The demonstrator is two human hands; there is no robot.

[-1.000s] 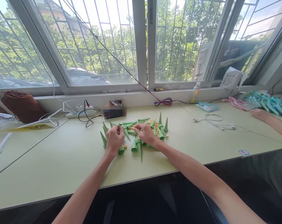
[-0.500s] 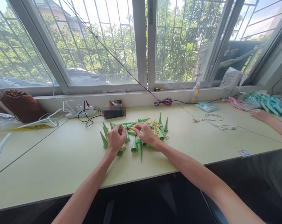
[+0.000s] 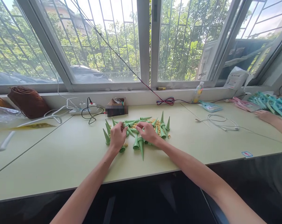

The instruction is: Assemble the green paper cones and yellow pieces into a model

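Observation:
Several pale green plastic cones lie and stand in a loose pile on the table, some with threaded open ends showing. Small yellow pieces are scattered among them. At the pile's left side, my left hand is closed, with a green cone at its thumb and fingertips. My right hand reaches over the middle of the pile, its thumb and fingers pinched together. Whatever lies between those right fingertips is too small to make out. The two hands are a short gap apart.
A small open box and a power strip with cables stand behind the pile. To the right are a coiled white cable, a bottle and another person's hand by teal plastic items. A brown bundle sits left.
The whole view has shifted slightly, so things appear a little further right. Both hands keep nearly the same place over the pile, with only small finger movements.

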